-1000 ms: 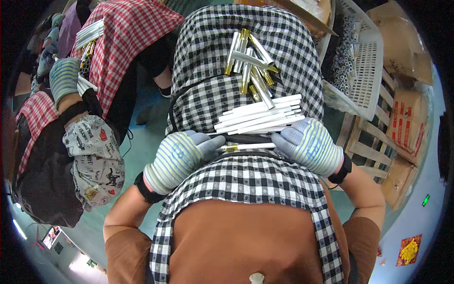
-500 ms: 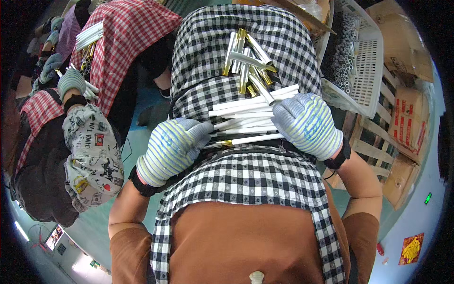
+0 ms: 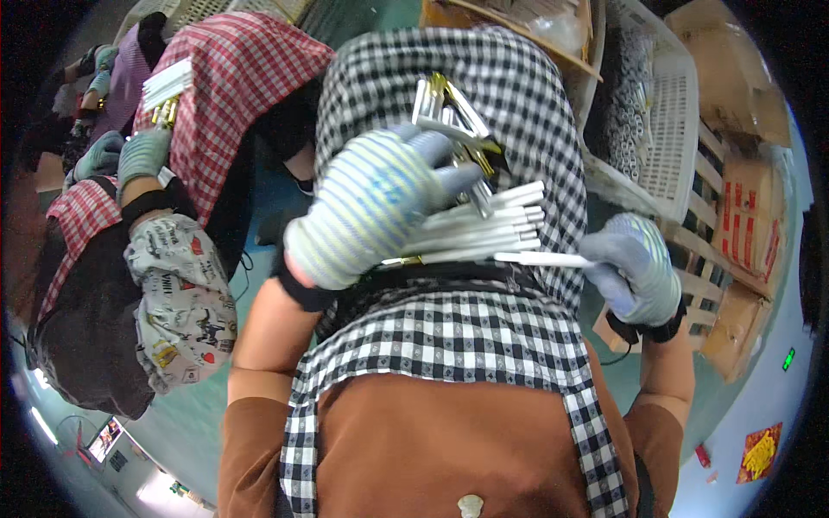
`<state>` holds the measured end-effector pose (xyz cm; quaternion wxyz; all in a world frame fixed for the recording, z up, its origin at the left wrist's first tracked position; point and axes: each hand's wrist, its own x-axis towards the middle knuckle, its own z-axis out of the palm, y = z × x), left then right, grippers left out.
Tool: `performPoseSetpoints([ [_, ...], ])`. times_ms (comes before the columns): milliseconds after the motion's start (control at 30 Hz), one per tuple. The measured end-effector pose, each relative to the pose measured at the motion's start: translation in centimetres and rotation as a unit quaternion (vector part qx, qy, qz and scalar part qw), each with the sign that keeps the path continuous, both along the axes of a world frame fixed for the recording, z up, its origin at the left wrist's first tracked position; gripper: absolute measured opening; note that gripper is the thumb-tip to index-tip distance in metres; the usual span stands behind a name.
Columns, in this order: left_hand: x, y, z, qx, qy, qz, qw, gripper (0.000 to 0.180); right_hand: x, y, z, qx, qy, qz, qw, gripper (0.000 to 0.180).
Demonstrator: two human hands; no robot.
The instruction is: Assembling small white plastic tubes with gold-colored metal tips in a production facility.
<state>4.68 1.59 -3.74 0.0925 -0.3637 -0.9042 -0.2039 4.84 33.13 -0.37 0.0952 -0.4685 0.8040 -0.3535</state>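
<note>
My gloved right hand (image 3: 635, 268) is closed, pinching the right end of a white tube (image 3: 544, 258) that points left across my lap. My gloved left hand (image 3: 376, 203) reaches over the near side of a loose heap of short silver tubes with gold-coloured ends (image 3: 466, 112). Its thumb and fingers are apart, with the fingertips close beside the heap; whether they touch it is hard to see. Between my hands lies a bundle of white tubes (image 3: 492, 224) on the black-and-white checked apron (image 3: 544, 95), its left part hidden by my left hand.
A white plastic crate (image 3: 673, 129) with many metal tubes stands at the right, near cardboard boxes (image 3: 747, 224) and a wooden pallet (image 3: 704, 173). On the left, another person's gloved hands (image 3: 142, 155) work over a red checked apron (image 3: 233, 69) with white tubes.
My left hand has left the white tubes and moved up to the silver ones. My right hand has moved right and down, drawing one white tube away from the bundle.
</note>
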Motion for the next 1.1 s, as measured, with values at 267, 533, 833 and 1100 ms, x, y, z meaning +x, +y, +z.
performPoseSetpoints([
  [267, 1.1, 3.8, 1.9, -0.128, -0.224, -0.011, 0.966, 0.023, 1.1, -0.4, 1.0, -0.126, -0.014, -0.113, 0.985, 0.017],
  [533, 2.5, 0.5, 3.0, 0.068, -0.333, 0.011, 0.940, 0.025, -0.5, -1.7, 1.5, -0.100, -0.026, -0.130, 0.986, 0.031],
  [833, 3.7, -3.2, 3.9, 0.415, -0.430, 0.060, 0.800, 0.033, -1.1, -2.9, 1.7, -0.060, 0.093, -0.111, 0.988, 0.016],
  [1100, 3.2, -3.6, 3.5, 0.442, -0.477, 0.110, 0.752, 0.050, -2.8, -5.0, 2.1, -0.058, 0.111, -0.076, 0.989, 0.024],
])
